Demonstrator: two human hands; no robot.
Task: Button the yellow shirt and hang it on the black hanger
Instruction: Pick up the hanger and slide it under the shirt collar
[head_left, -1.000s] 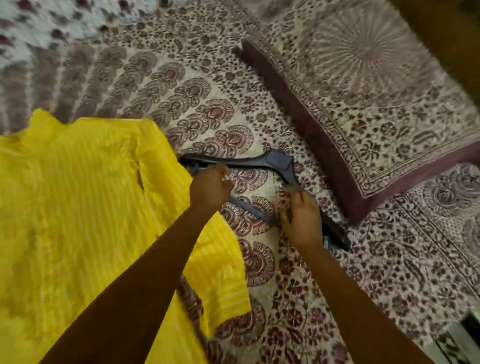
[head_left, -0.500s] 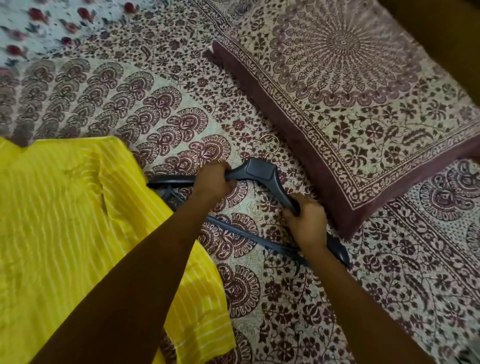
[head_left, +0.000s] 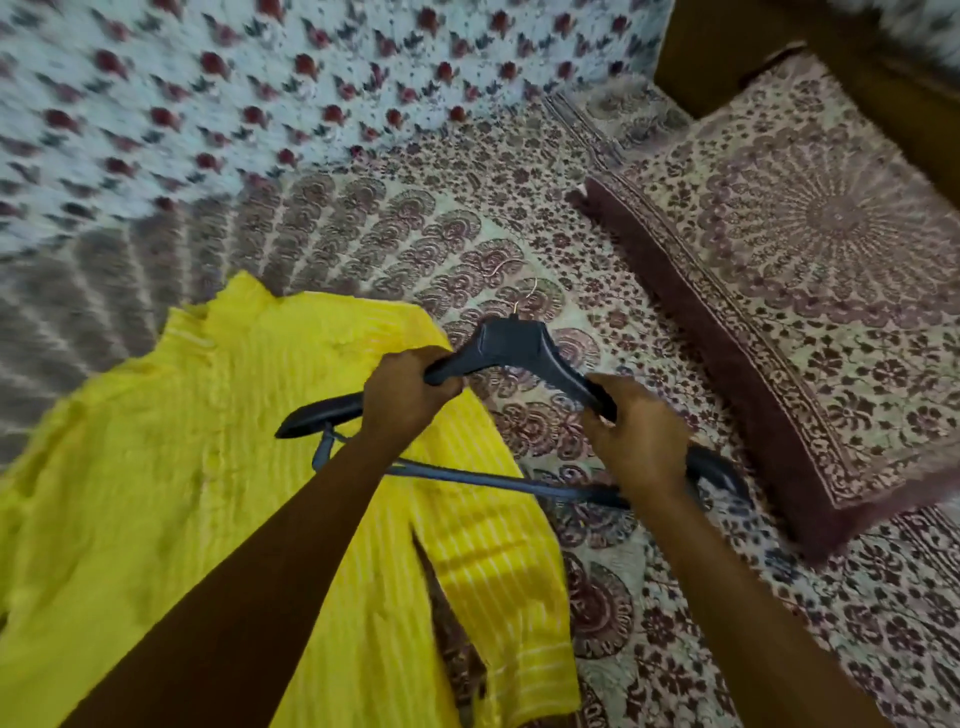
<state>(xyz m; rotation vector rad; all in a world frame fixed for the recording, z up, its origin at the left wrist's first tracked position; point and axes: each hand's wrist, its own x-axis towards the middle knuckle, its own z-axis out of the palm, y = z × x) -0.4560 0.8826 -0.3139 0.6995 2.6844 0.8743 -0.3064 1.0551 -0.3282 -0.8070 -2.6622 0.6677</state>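
The yellow striped shirt (head_left: 156, 467) lies flat on the bed, front up, collar toward the far side, one sleeve stretching toward me at lower centre. Both hands hold the black hanger (head_left: 511, 345) above the shirt's right shoulder. My left hand (head_left: 408, 387) grips the hanger's left arm and my right hand (head_left: 636, 428) grips its right arm. The hanger's left tip sits over the shirt's chest, its lower bar runs under my forearms, and its thin metal hook points away from me.
A patterned maroon-and-cream bedsheet (head_left: 467, 249) covers the bed. A matching pillow (head_left: 810, 291) lies at the right. A white blanket with red flowers (head_left: 260, 93) is at the far side. A brown headboard (head_left: 727, 47) is at top right.
Both hands have lifted the hanger off the bedsheet and carried it left, so its left end now hangs over the shirt. The view has swung toward the shirt.
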